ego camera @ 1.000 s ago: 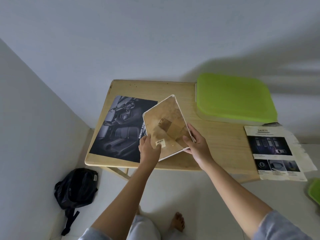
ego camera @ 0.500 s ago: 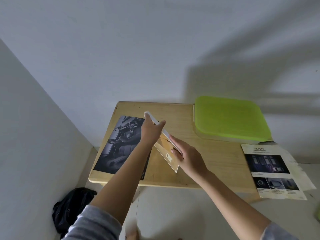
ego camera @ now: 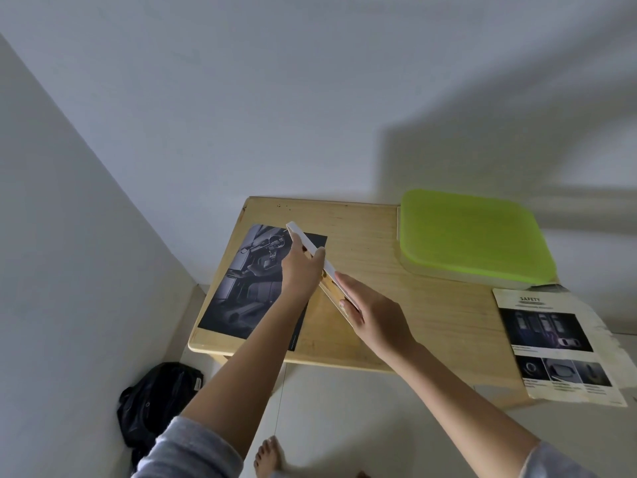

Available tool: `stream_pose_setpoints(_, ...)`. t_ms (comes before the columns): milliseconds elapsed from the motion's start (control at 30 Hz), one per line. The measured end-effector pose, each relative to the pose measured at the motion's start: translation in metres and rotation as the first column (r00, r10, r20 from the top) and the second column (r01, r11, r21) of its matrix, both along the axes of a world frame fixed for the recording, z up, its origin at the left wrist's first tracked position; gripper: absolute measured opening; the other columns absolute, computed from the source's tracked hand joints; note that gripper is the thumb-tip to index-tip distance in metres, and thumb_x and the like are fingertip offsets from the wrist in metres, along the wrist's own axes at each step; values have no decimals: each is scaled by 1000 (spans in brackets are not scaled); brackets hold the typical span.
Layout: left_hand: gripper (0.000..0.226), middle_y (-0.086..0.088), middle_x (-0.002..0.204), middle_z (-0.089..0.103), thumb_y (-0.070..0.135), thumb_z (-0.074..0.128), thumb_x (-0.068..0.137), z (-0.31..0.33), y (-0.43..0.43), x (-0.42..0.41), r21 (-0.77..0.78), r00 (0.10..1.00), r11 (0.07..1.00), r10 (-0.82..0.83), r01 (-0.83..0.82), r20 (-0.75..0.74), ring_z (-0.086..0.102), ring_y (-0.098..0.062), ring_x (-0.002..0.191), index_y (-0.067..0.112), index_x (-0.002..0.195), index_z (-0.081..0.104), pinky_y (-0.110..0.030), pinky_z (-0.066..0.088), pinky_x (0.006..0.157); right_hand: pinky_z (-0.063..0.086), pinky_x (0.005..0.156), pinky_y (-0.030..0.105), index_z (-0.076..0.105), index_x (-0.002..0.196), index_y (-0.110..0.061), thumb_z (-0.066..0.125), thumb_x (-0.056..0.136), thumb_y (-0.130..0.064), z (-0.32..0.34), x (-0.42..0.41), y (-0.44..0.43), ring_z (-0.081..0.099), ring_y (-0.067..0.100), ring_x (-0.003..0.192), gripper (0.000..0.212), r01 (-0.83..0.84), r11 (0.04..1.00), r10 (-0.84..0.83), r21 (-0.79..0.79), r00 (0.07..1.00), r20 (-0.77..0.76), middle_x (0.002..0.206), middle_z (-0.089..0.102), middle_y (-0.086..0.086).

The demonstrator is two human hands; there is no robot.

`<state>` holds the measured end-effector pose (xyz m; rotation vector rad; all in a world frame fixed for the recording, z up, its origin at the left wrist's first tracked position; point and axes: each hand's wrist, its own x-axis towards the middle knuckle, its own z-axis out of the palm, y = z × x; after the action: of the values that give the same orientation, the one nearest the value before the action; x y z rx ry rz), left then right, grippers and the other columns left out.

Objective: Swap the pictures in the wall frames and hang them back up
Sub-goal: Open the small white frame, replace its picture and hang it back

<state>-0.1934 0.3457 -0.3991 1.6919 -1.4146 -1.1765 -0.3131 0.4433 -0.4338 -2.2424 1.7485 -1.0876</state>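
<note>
A white picture frame [ego camera: 312, 248] with a brown backing is held edge-on above the wooden table [ego camera: 375, 270]. My left hand [ego camera: 301, 270] grips its upper part. My right hand [ego camera: 372, 313] holds its lower edge. Under the frame a dark car-interior picture [ego camera: 248, 288] lies flat on the table's left side. A second printed picture headed SAFETY [ego camera: 555, 343] lies at the table's right end, partly over the edge. The frame's front face is hidden from me.
A green-topped cushion or pad [ego camera: 472, 236] rests at the table's back right against the white wall. A black bag [ego camera: 155, 398] lies on the floor by the left wall. My bare foot [ego camera: 270, 457] stands below the table's front edge.
The frame was lifted off the table and turned from backing-up to standing on edge. My left hand moved from its lower edge to its upper part, and the view tilted up toward the wall.
</note>
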Motion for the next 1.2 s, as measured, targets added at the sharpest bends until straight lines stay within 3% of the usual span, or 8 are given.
stream_pose_setpoints(100, 70, -2, 85, 53, 23, 52, 93, -4, 2, -1, 15, 1000, 1000, -10, 10, 0, 58, -14, 67, 18, 148, 9, -34, 58, 61, 52, 58, 16, 46, 127, -22, 44, 87, -30, 0, 2, 0, 70, 10, 87, 41, -10, 1000, 9, -17, 1000, -16, 118, 66, -3)
stream_pose_setpoints(267, 60, -14, 104, 54, 13, 47, 92, -5, -1, 2, 50, 992, 992, 115, -113, -53, 60, -26, 84, 11, 145, 18, -43, 58, 74, 52, 52, 17, 50, 122, -19, 63, 80, -24, 1, -1, 1, 69, 11, 69, 44, -32, 996, 27, -86, 998, -56, 100, 72, 0)
stream_pose_setpoints(433, 48, -13, 93, 55, 8, 45, 89, 5, -7, 8, 34, 952, 980, 200, -197, -232, 61, -32, 88, 11, 136, 35, -52, 55, 79, 48, 64, 15, 58, 115, -13, 57, 86, -22, 9, -11, -3, 68, 10, 72, 30, -42, 971, 24, -234, 996, -82, 90, 73, 0)
stream_pose_setpoints(733, 38, -11, 84, 54, 6, 44, 90, 76, -19, -5, -130, 808, 961, 126, -243, -575, 57, -25, 78, 21, 125, 46, -41, 52, 70, 49, 92, 22, 61, 119, -9, 62, 85, -8, 67, -29, -32, 63, 13, 107, 34, -155, 909, 104, -387, 983, -149, 117, 66, 3)
stream_pose_setpoints(800, 32, -12, 83, 55, 3, 44, 90, 96, -21, -6, -178, 766, 952, 80, -248, -637, 58, -24, 77, 25, 110, 53, -37, 53, 68, 44, 102, 28, 55, 126, -6, 61, 89, -14, 79, -35, -38, 55, 15, 120, 39, -213, 909, 158, -359, 972, -176, 129, 59, 6)
stream_pose_setpoints(933, 33, -8, 83, 61, 3, 42, 93, 133, -27, 0, -268, 698, 935, -30, -235, -716, 61, -19, 73, 21, 118, 55, -28, 55, 58, 31, 112, 38, 36, 139, -6, 45, 97, -19, 105, -61, -48, 36, 16, 136, 45, -191, 930, 126, -314, 968, -215, 145, 39, 10)
stream_pose_setpoints(1100, 32, 1, 86, 66, 11, 46, 95, 166, -29, 5, -345, 643, 922, -156, -178, -750, 64, -12, 71, 30, 120, 54, -25, 54, 60, 13, 118, 28, 21, 146, -5, 30, 100, -29, 152, -87, -58, 16, 14, 143, 53, 46, 954, -49, -296, 999, -3, 153, 19, 3)
stream_pose_setpoints(1200, 34, 3, 86, 64, 12, 46, 96, 181, -29, 1, -402, 623, 905, -237, -137, -745, 63, -6, 62, 30, 124, 50, -22, 53, 56, 28, 107, 13, 30, 143, -9, 38, 99, -22, 178, -95, -58, 42, 13, 130, 47, 122, 988, -81, -91, 928, 363, 144, 37, 1)
